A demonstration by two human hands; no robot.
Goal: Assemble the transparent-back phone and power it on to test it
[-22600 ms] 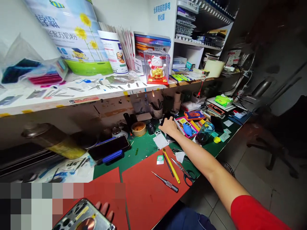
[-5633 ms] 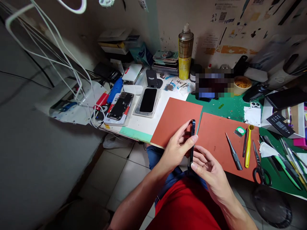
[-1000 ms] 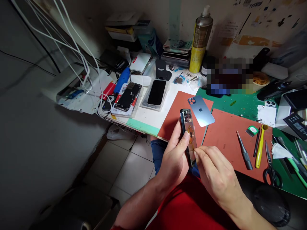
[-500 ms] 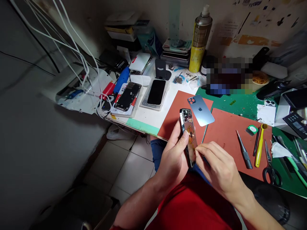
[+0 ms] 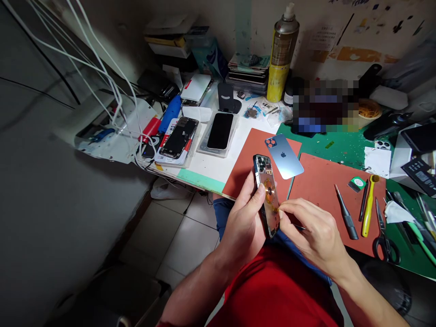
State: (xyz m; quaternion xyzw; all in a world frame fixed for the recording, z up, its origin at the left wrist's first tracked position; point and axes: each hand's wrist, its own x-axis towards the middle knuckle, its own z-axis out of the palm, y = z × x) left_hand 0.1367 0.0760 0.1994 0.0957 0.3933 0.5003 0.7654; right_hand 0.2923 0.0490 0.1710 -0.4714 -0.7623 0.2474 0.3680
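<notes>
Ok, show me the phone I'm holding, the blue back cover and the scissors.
Held phone (image 5: 270,191): head view, on the round coil midway along its open back.
Back cover (image 5: 285,159): head view, on its flat middle.
Scissors (image 5: 380,225): head view, on the blades near the handles.

- Phone: shiny metal edge.
- Plate, 1 o'clock from phone: smooth, glossy, glass-like.
- Mat, 3 o'clock: matt, rubbery-looking.
- Scissors, 4 o'clock: metal blades, plastic handles.
- Can, 12 o'clock: shiny metal shoulder.
- Shirt, 6 o'clock: matt cloth.
</notes>
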